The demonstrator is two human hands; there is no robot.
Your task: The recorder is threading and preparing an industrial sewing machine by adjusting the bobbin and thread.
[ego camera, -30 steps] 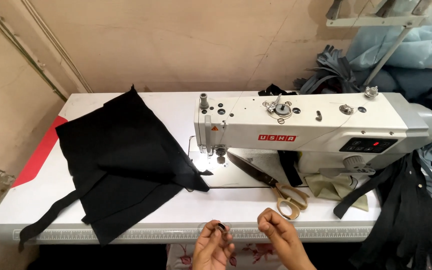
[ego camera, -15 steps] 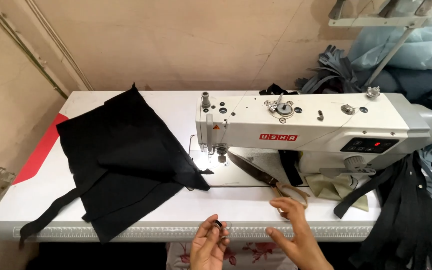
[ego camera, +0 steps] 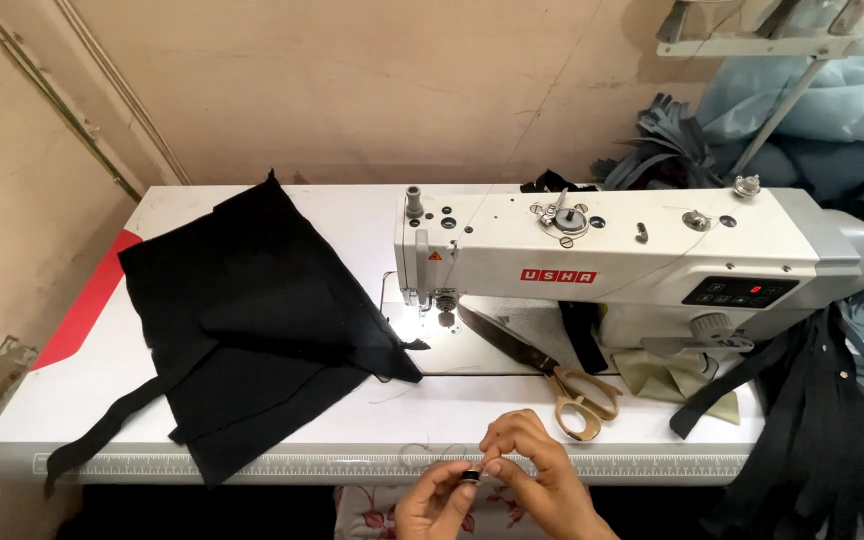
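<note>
At the front edge of the white table (ego camera: 372,215), my left hand (ego camera: 434,503) pinches a small black bobbin (ego camera: 471,474). My right hand (ego camera: 534,470) meets it from the right, its fingertips touching the bobbin and a fine loop of thread (ego camera: 430,454) that lies on the table just above. Both hands are low in the view, partly cut off by the frame's bottom. The white sewing machine (ego camera: 642,255) stands behind them, its needle area (ego camera: 439,308) lit.
Black fabric (ego camera: 242,320) is spread over the table's left half. Tan-handled scissors (ego camera: 564,385) lie on the machine bed right of the needle. Black strips (ego camera: 812,420) hang off the right side, with blue and dark cloth piled behind.
My right hand has come back from near the scissors toward the left and now touches the bobbin held by my left hand. Fabric and scissors have not moved.
</note>
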